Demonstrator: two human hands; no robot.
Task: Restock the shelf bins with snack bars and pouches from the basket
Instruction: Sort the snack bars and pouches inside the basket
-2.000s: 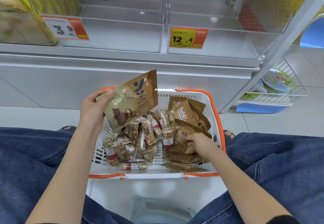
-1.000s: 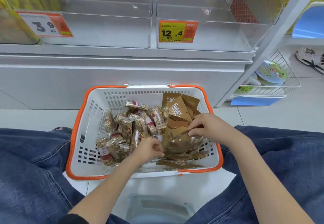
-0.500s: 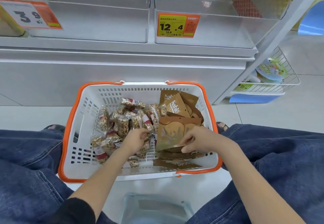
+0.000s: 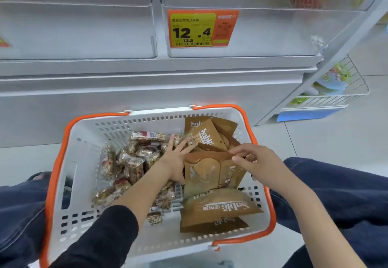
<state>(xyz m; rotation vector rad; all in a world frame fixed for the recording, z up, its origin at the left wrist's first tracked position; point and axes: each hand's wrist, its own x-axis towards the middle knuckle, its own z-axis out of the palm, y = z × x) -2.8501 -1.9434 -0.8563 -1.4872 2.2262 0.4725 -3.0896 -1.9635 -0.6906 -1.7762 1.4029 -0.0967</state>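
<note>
Now right hand fingers pinch an upright pouch's top.

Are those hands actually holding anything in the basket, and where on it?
The right hand pinches the top edge of an upright brown pouch. The left hand lies flat with straight fingers against the pouch's left side, gripping nothing.
</note>
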